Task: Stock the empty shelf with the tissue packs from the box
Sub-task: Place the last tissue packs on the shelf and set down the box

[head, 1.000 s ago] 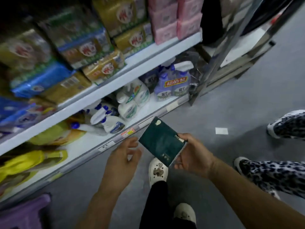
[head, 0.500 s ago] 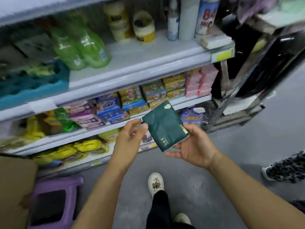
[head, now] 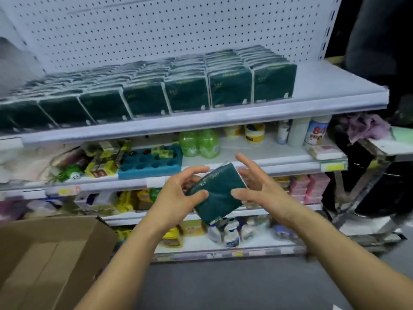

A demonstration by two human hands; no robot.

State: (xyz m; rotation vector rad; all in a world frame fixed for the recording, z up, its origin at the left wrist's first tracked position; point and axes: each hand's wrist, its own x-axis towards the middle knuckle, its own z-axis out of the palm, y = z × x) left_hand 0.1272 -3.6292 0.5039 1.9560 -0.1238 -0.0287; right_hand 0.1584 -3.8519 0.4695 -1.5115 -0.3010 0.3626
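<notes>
Dark green tissue pack [head: 218, 194] — tilted, long axis upper-left to lower-right — gripped by left hand [head: 178, 195], right hand [head: 259, 189] fingers spread.

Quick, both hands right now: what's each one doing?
Left hand: grips the dark green tissue pack at its left edge.
Right hand: fingers spread, thumb at the pack's right side; firm grip cannot be told.

Above my hands, the top shelf [head: 324, 86] carries rows of upright green tissue packs [head: 230, 86], its right end bare.
</notes>
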